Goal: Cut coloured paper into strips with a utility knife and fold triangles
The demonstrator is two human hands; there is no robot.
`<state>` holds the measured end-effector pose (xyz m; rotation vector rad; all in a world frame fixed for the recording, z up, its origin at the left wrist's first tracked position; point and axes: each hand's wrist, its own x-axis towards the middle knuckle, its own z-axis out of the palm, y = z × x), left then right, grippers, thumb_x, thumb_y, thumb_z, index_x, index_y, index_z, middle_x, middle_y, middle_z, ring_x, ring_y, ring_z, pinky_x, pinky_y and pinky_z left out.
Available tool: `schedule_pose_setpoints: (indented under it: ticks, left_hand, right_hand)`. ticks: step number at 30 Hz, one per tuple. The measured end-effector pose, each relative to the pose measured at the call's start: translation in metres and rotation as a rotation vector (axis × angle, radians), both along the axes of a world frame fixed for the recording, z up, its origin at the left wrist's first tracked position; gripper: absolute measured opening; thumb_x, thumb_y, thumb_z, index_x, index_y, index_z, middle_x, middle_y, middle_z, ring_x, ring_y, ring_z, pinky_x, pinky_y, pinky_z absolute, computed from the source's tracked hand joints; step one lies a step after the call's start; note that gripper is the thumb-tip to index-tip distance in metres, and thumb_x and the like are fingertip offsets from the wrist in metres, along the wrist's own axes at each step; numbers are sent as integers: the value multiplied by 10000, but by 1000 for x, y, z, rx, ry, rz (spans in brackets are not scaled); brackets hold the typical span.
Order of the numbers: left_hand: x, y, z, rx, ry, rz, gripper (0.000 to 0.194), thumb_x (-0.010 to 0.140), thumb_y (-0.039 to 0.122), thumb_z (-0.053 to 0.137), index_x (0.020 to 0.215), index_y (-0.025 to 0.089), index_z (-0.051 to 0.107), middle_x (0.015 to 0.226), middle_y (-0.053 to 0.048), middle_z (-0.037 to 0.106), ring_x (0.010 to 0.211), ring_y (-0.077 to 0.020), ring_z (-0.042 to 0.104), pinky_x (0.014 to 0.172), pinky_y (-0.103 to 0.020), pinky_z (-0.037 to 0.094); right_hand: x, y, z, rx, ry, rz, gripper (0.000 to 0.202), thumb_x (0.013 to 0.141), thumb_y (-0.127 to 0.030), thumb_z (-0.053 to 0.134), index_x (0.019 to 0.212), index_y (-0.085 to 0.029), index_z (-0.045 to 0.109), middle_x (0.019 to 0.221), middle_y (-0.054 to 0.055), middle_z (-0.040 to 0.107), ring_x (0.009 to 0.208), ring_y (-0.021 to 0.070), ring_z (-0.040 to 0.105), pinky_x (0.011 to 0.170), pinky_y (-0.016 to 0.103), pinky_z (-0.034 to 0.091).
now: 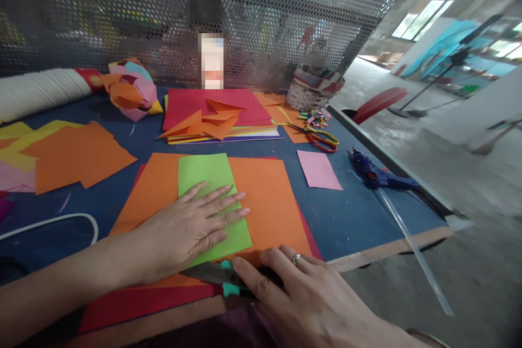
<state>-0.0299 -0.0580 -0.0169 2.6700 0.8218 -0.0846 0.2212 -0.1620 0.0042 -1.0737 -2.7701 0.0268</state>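
My left hand (199, 220) lies flat on a green paper strip (206, 171), its fingers spread toward the right. Beneath the strip is a large orange sheet (265, 190), with a red sheet (150, 302) showing under its edges. My right hand (285, 280) is closed around the dark handle of a tool (210, 273) with a grey blade and a turquoise part. The blade lies flat over the orange sheet, beside the lower edge of the green strip. Part of the handle is hidden by my fingers.
Behind are stacked coloured papers (212, 106), scissors (316, 136) and a woven basket (312, 87). A pink paper (319, 169) and a blue glue gun (377, 171) lie right. Orange pieces (77, 155) and a white cord (61, 218) lie left. A perforated panel (253, 22) stands behind.
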Motion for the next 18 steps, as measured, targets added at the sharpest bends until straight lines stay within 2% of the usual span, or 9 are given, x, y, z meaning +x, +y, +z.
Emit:
schedule_pose_setpoints:
  ticks: [6,13,18]
  left_hand:
    - [1,0,2,-7,11,4,520,1086,572,116,1594,471,164,1711,105,140,1610,-218,131,1300,-540,65]
    - [1,0,3,-19,24,11,515,1086,565,99,1591,482,161,1712,111,124,1613,-229,111,1292,-576,84]
    - [0,1,2,-29,24,14,509,1086,567,119,1588,490,160,1711,109,139,1611,-229,120,1292,-581,82]
  right_hand:
    - [-1,0,-4,-11,8,-12,388,1090,-259,411,1463,-173,472,990,68,689,783,216,703,575,308,570]
    - [0,2,-3,3,7,-1,427,1063,-262,478,1478,-165,455,1008,67,694,800,217,703,581,301,566]
    - [-2,2,-4,19,10,-16,403,1032,-270,530,1425,-187,508,979,53,690,744,208,683,565,309,549]
